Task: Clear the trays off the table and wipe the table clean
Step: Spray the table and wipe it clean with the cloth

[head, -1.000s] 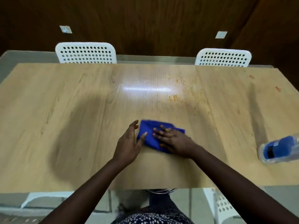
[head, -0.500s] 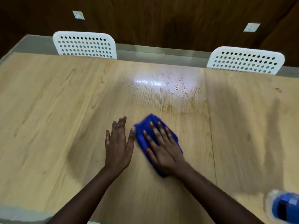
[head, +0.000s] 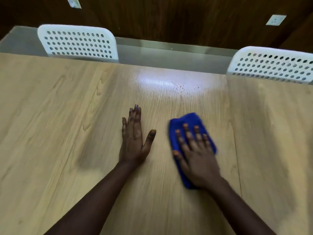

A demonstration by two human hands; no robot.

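Note:
A folded blue cloth [head: 189, 121] lies on the light wooden table [head: 59, 116], right of the middle. My right hand [head: 196, 153] presses flat on the cloth with straight, spread fingers. My left hand [head: 135, 138] rests flat on the bare table a little left of the cloth, fingers straight, thumb out. Small brownish crumbs [head: 182, 88] speckle the shiny patch of table beyond the cloth. No tray is in view.
Two white perforated chairs stand at the table's far edge, one at the left [head: 77, 43] and one at the right [head: 274, 65]. A dark wood-panelled wall [head: 169, 17] with two white sockets rises behind them.
My right hand has pushed the cloth forward and to the right, away from my left hand. The camera has moved closer to the far edge, and the spray bottle has left the view.

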